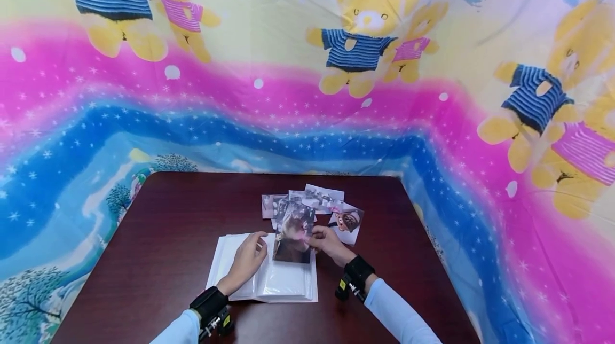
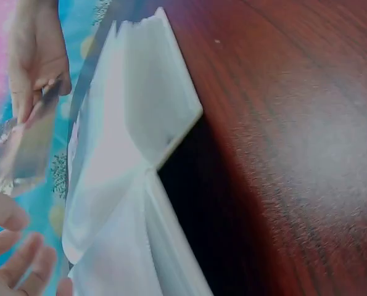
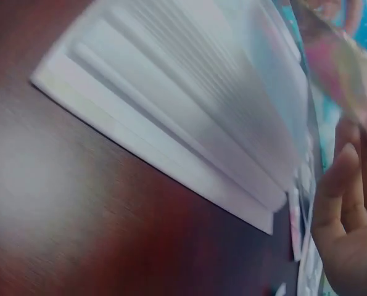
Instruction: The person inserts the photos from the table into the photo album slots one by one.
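An open photo album (image 1: 285, 282) with clear sleeve pages lies on the table in the head view. Above its right page my right hand (image 1: 331, 243) pinches a photo (image 1: 294, 234) by its right edge. The photo is dark at the bottom, with a pale figure in the middle. My left hand (image 1: 250, 256) is over the left page, fingers loosely bent and holding nothing. In the left wrist view, a gap separates the left fingers (image 2: 32, 262) from the photo (image 2: 26, 151). The right wrist view shows the right thumb (image 3: 340, 176) at the photo's edge.
Several loose photos (image 1: 324, 195) overlap behind the album, one with a cartoon figure (image 1: 347, 221) lying at their right. The dark wooden table (image 1: 192, 216) has a patterned cloth (image 1: 288, 146) hanging behind it and along its sides.
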The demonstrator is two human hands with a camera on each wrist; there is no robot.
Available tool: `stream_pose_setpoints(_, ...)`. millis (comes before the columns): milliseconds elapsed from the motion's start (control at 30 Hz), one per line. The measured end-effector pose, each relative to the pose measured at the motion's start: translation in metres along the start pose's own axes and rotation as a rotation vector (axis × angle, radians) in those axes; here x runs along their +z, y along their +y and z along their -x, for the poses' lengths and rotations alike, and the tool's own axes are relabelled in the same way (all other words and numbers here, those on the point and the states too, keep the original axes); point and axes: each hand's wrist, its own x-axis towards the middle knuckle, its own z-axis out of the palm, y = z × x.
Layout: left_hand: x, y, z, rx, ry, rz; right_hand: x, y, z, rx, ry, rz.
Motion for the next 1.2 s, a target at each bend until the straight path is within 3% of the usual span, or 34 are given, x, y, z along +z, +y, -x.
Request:
stream_pose_setpoints(100, 0.001, -0.003, 0.0, 0.07, -0.042, -0.101, -0.006, -0.004, -0.011, -0.012, 0.09, -0.012)
stream_pose_setpoints(233, 0.007, -0.007, 0.001, 0.266, -0.14, -0.178, -0.008, -0.01, -0.028, -0.017, 0.169, -0.078)
stream_pose_setpoints(333, 0.012, -0.009, 0.0, 0.412, -0.225, -0.222, -0.006, -0.014, -0.038, -0.019, 0.183, -0.092)
stream_pose_setpoints(433, 0.015, -0.012, -0.001, 0.482, -0.31, -0.255, -0.002, -0.018, -0.046, -0.014, 0.18, -0.065)
stream_pose_setpoints(600, 0.013, -0.015, -0.008, 0.491, -0.403, -0.301, 0.006, -0.019, -0.056, -0.023, 0.17, -0.04)
stream_pose_setpoints(767, 0.011, -0.017, -0.011, 0.488, -0.439, -0.328, 0.011, -0.016, -0.063, -0.018, 0.167, -0.044)
stream_pose_setpoints(1200, 0.014, -0.02, -0.007, 0.494, -0.389, -0.324, 0.029, -0.012, -0.077, -0.018, 0.245, -0.068)
